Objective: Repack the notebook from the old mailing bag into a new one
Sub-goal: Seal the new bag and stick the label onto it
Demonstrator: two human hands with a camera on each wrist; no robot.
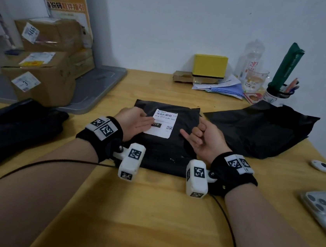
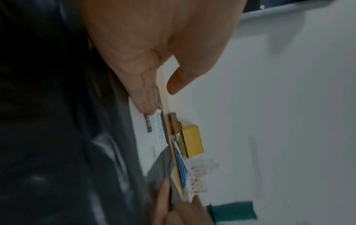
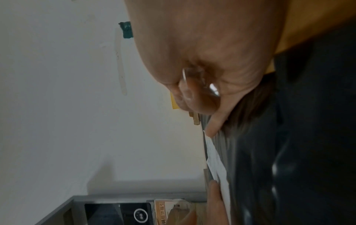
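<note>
A flat black mailing bag (image 1: 167, 152) lies mid-table with a white shipping label (image 1: 164, 124) on top. My left hand (image 1: 138, 120) lies flat, its straight fingers (image 2: 144, 99) pressing the left edge of the label (image 2: 148, 146). My right hand (image 1: 199, 135) hovers at the bag's right side, fingers curled and the little finger stretched toward the bag. In the right wrist view those curled fingers (image 3: 200, 97) hold a scrap of clear film (image 3: 212, 89). A second black bag (image 1: 259, 130), crumpled, lies to the right. No notebook shows.
Cardboard parcels (image 1: 42, 65) stand at the far left beside a grey tray (image 1: 101, 88). A black bundle (image 1: 15, 131) sits at the left edge. A yellow box (image 1: 209, 65), a glass (image 1: 254, 81) and a pen cup (image 1: 275, 95) line the wall. A phone (image 1: 322, 210) lies near right.
</note>
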